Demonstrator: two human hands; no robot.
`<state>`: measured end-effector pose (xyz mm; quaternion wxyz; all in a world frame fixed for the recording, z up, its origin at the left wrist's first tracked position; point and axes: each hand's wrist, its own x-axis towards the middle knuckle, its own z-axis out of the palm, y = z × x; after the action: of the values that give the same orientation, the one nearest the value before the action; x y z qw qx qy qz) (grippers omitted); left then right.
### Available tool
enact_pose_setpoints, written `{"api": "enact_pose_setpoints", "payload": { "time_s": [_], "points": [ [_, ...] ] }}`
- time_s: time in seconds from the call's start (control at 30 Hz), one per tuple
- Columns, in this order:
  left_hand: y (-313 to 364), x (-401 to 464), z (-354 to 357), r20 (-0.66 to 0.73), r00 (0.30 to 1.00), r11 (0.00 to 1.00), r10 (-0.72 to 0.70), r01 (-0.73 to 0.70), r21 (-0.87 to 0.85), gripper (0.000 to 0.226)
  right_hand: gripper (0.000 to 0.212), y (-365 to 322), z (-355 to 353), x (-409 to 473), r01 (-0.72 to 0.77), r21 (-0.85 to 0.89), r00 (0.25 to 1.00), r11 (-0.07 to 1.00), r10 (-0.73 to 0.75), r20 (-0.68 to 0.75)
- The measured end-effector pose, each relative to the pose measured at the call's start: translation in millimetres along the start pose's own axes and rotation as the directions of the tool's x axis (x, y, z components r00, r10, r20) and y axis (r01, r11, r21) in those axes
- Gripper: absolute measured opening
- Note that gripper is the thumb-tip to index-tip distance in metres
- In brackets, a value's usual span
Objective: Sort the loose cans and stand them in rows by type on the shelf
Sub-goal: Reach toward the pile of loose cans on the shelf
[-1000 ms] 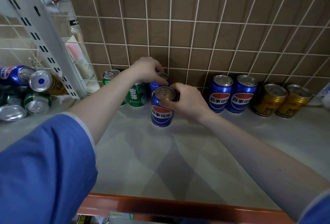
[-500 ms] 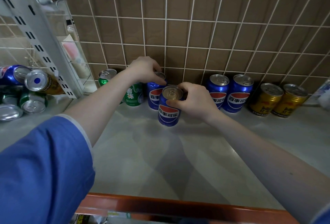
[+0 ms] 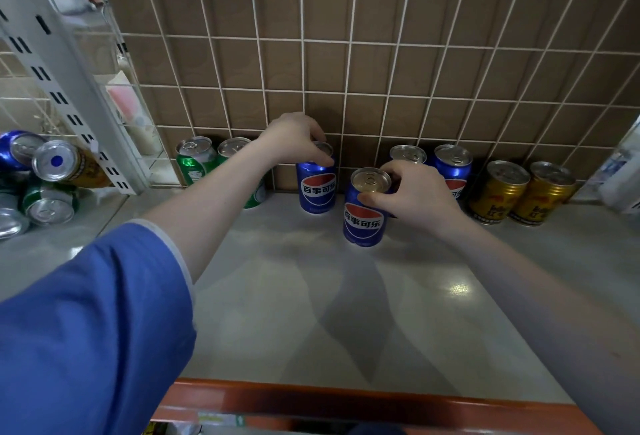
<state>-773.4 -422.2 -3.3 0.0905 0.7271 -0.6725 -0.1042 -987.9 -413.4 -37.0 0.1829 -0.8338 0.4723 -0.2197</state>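
Note:
My left hand [image 3: 296,138] grips the top of a blue cola can [image 3: 317,188] standing near the back grid. My right hand [image 3: 412,195] holds the rim of a second blue cola can [image 3: 363,220], upright a little further forward and to the right. Behind my right hand stand two more blue cans [image 3: 453,164] against the grid. Two gold cans [image 3: 498,194] stand right of them. Two green cans [image 3: 194,161] stand at the back left, one partly hidden by my left forearm.
A pile of loose cans [image 3: 52,171] lies on the neighbouring shelf section at far left, behind a white slotted upright [image 3: 69,88]. The grey shelf [image 3: 346,313] has an orange front edge [image 3: 346,400]. A wire grid [image 3: 349,64] backs the shelf. A white package [image 3: 623,175] sits at far right.
Both hands slid their blue cans to the right along the shelf. The right-hand can now stands closer to the two blue cans at the back.

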Motion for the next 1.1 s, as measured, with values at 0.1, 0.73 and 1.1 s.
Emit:
{"api": "enact_pose_setpoints", "payload": {
  "time_s": [0.1,0.73,1.1],
  "points": [
    [14.3,6.5,3.2,0.017,1.0,1.0,0.022,-0.022,-0.001,0.059,0.042,10.4,-9.1,-4.9,-0.033,-0.005,0.999,0.999,0.033,-0.002],
    [50.9,22.4,16.7,0.015,1.0,0.996,-0.02,0.021,-0.087,0.058,0.04,38.7,-25.2,-15.3,-0.058,0.01,0.998,0.998,0.058,-0.022],
    [64.1,23.6,18.6,-0.003,0.999,0.998,-0.042,0.042,-0.056,0.057,0.04,46.5,-34.4,-22.7,-0.079,-0.013,0.996,0.997,0.078,-0.049]
  ]
}}
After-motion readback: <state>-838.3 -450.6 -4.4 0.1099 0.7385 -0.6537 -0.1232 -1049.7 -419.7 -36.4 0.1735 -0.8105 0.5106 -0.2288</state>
